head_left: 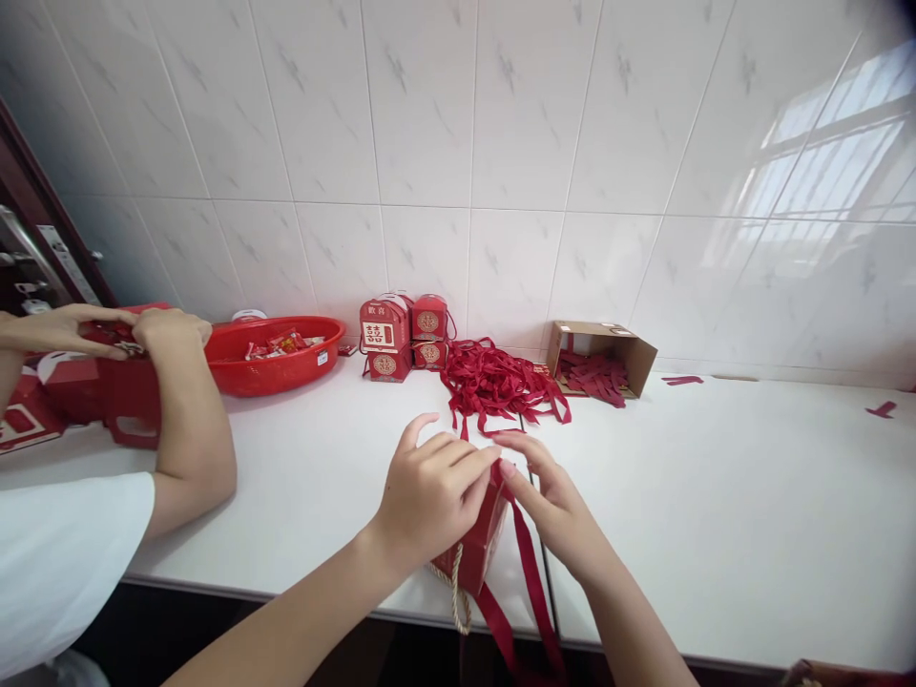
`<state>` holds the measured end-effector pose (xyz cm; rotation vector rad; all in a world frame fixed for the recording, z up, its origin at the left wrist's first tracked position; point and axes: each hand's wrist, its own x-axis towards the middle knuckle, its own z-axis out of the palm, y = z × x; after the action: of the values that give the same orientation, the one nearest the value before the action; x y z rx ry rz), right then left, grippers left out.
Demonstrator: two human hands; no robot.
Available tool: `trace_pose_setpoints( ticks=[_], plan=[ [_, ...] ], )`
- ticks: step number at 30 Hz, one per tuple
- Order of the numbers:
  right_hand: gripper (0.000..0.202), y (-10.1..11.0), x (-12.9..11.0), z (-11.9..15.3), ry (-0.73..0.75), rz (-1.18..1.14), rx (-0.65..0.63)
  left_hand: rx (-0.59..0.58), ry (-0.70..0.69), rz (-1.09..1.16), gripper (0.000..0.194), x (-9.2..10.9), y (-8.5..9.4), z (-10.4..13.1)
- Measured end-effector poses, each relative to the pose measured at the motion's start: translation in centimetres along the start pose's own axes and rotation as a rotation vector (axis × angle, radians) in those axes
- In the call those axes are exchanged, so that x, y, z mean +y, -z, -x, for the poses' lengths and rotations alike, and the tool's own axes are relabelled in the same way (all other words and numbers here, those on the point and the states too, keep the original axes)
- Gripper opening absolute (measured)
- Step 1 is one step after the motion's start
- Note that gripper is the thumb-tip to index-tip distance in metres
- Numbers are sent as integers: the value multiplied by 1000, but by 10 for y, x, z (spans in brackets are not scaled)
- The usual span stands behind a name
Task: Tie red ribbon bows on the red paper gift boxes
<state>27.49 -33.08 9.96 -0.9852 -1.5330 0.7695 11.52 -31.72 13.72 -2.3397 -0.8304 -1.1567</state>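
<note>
Head: left hand point(429, 485), right hand point(551, 494) bent over box point(475, 561).

Single head-worn view, facing forward and down over the white table point(730, 496)
From my remote feed I look from above and behind the wearer's left hand point(433, 487) and right hand point(554, 491), which sit close at the near side, while the far tiled wall point(422, 114) fills the upper part and a co-worker's sleeve point(72, 558) is cut off at the left border
</note>
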Motion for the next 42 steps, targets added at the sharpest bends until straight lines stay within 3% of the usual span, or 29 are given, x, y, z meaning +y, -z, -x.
trace_pose_setpoints(
  ticks=[2,4,6,8,12,14,16,19,23,25,27,30,35,42],
  plan=[
    [22,2,-9,-7,21,-78,-81,59,21,-10,19,-1,8,-7],
    [22,5,-21,-9,30,-138,-35,94,104,20,17,-2,14,-8],
    [20,12,-35,-3,48,-172,62,48,234,78,22,-3,16,-1],
    [18,19,-50,10,101,-189,213,-62,389,118,33,-6,12,12],
    [9,27,-65,41,330,-326,708,-209,676,139,45,-12,-6,33],
    [10,26,-62,47,392,-456,781,-234,756,151,50,-13,-13,35],
    [13,19,-55,43,327,-580,747,-251,790,154,54,-12,-17,35],
    [17,1,-39,25,46,-737,606,-274,794,156,59,-8,-18,34],
    [25,-28,-19,-3,-299,-761,172,-225,850,327,62,-7,-16,40],
    [28,-36,-12,-13,-388,-683,-50,-168,936,535,56,-10,-13,43],
    [29,-38,-9,-19,-430,-620,-159,-126,1030,732,52,-15,-8,44],
    [28,-34,-11,-24,-464,-524,-171,-121,1120,891,49,-19,-1,45],
    [21,-34,-17,-28,-538,-245,-223,-154,1114,943,46,-18,2,47],
    [18,-33,-16,-32,-561,-235,-257,-150,1091,953,44,-13,1,51]
  ],
)
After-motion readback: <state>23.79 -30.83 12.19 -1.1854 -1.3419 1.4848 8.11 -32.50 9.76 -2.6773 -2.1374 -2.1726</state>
